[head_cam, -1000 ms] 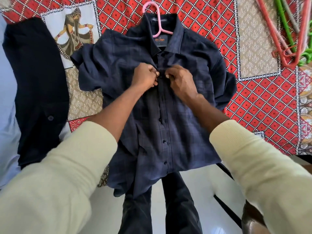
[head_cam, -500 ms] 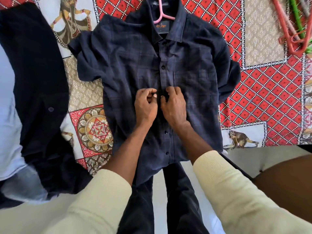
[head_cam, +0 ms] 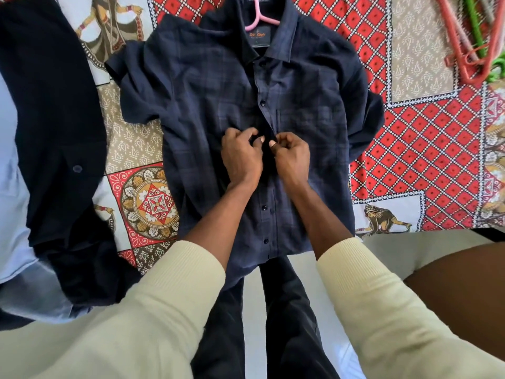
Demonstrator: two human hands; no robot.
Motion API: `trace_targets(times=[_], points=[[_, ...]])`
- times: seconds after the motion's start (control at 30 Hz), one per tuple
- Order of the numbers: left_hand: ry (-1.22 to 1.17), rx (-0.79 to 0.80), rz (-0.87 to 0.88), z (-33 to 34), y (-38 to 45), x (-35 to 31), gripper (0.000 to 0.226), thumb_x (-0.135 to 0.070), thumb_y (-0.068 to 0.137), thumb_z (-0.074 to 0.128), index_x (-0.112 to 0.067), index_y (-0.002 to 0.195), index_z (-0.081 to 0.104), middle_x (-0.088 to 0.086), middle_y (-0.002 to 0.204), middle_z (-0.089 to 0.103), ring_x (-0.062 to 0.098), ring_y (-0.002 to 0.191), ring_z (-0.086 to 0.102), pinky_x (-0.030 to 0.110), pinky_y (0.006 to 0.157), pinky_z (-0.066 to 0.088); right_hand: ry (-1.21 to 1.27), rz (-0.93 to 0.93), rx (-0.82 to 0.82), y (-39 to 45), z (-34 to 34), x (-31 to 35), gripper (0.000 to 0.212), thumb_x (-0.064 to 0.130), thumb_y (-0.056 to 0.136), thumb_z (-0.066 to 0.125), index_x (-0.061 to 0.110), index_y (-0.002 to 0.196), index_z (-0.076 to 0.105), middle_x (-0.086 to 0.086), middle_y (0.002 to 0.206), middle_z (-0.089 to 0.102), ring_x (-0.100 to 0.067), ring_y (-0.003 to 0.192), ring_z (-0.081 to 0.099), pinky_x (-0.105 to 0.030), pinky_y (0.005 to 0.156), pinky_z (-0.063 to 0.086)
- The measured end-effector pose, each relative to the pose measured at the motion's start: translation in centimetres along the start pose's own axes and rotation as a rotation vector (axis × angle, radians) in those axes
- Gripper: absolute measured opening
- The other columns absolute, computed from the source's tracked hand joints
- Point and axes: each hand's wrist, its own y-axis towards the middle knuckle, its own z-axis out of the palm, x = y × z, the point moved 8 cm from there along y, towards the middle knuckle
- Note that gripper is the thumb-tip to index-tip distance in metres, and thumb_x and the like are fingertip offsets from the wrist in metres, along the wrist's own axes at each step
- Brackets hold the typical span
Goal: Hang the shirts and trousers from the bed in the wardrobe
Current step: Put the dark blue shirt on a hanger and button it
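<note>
My left hand (head_cam: pixel 241 154) and right hand (head_cam: pixel 290 157) pinched the navy shirt (head_cam: pixel 207 105) placket mid-chest, pink hanger (head_cam: pixel 258 16) in collar beyond my grip, dark trousers (head_cam: pixel 49 119) left of it, spare hangers (head_cam: pixel 470 36) far right.

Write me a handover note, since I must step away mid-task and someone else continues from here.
Left hand and right hand: both pinch the placket of the navy checked shirt at mid-chest, working a button.
The shirt lies flat on the patterned bedspread, with a pink hanger in its collar.
Done: hanger inserted, upper buttons look fastened.
Left: finish this button, then carry the shirt to the wardrobe, which is not in view. A dark garment lies on the left; spare hangers lie at top right.
</note>
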Motion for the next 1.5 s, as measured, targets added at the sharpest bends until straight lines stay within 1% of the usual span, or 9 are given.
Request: trace_targets(times=[0.07,0.2,0.33,0.6,0.73,0.87,1.13,1.3,1.5], points=[[-0.014,0.01,-0.029,0.0,0.4,0.1,0.011,-0.023,0.083,0.076,-0.017,0.092,0.076,0.003,0.089,0.058,0.021,0.085,0.057,0.037,0.077,0.051,0.113,0.075,0.039,0.1,0.2,-0.6,0.007,0.013,0.086,0.067,0.009,0.081,0.069,-0.004,0.072,0.066,-0.015,0.066,0.058,-0.04,0.063,0.053],[-0.269,0.104,-0.24,0.2,0.2,1.2,0.006,-0.018,0.083,0.076,-0.011,0.083,0.076,-0.002,0.079,0.071,0.004,0.064,0.06,0.015,0.065,0.049,0.291,0.183,0.088,-0.2,0.3,-1.0,0.004,0.006,0.09,0.066,0.004,0.088,0.07,-0.005,0.079,0.069,-0.012,0.073,0.063,-0.023,0.066,0.053],[-0.528,0.136,-0.361,0.3,-1.3,1.4,0.008,-0.011,0.085,0.073,-0.007,0.09,0.077,-0.001,0.078,0.074,0.001,0.065,0.065,0.019,0.068,0.055,0.338,0.204,0.084,-0.8,1.2,-0.7,0.01,0.001,0.088,0.066,0.009,0.083,0.069,-0.002,0.075,0.068,-0.009,0.07,0.062,-0.02,0.065,0.052],[-0.543,0.172,-0.382,0.7,-1.2,1.5,0.009,-0.005,0.088,0.066,-0.006,0.087,0.075,0.0,0.075,0.073,0.003,0.062,0.065,0.019,0.063,0.052,0.383,0.216,0.097,-1.0,1.3,-1.1,0.008,0.003,0.087,0.065,0.003,0.089,0.073,0.0,0.072,0.069,-0.001,0.061,0.062,-0.016,0.062,0.05],[-0.573,0.196,-0.435,0.9,-1.1,1.6,0.007,-0.008,0.086,0.07,-0.006,0.085,0.076,0.003,0.075,0.074,0.008,0.063,0.067,0.022,0.061,0.054,0.408,0.256,0.101,-0.6,0.9,-1.5,0.019,0.011,0.084,0.063,-0.002,0.091,0.075,-0.004,0.074,0.067,-0.012,0.069,0.056,-0.024,0.063,0.044],[-0.626,0.235,-0.484,0.6,-1.1,1.4,0.007,-0.004,0.086,0.068,-0.008,0.082,0.074,0.001,0.071,0.071,0.007,0.059,0.064,0.018,0.053,0.048,0.319,0.175,0.124,-0.6,0.6,-0.8,0.011,0.007,0.083,0.065,0.002,0.081,0.074,-0.004,0.069,0.067,-0.009,0.062,0.057,-0.019,0.056,0.045],[-0.652,0.361,-0.458,0.7,-0.5,1.4,0.014,-0.015,0.087,0.072,-0.009,0.075,0.07,0.003,0.067,0.068,0.012,0.063,0.064,0.027,0.06,0.055,-0.168,-0.161,0.075,0.1,1.7,1.9,0.016,0.014,0.085,0.061,0.015,0.072,0.072,0.005,0.066,0.069,-0.01,0.063,0.065,-0.031,0.06,0.054],[-0.578,0.384,-0.427,0.9,0.4,1.4,0.016,-0.005,0.089,0.068,-0.008,0.073,0.067,0.0,0.061,0.066,0.007,0.05,0.059,0.022,0.052,0.05,-0.126,-0.195,0.195,0.9,1.0,1.6,0.009,0.012,0.085,0.069,0.01,0.077,0.075,-0.005,0.071,0.072,-0.016,0.065,0.065,-0.039,0.068,0.057],[-0.401,0.516,-0.179,0.9,1.3,0.9,0.025,-0.006,0.096,0.058,-0.014,0.073,0.062,0.001,0.066,0.06,0.007,0.053,0.054,0.022,0.053,0.046,-0.193,-0.248,0.324,2.3,0.9,2.3,0.012,0.008,0.086,0.069,0.013,0.076,0.071,-0.007,0.075,0.071,-0.014,0.066,0.064,-0.039,0.074,0.058]])
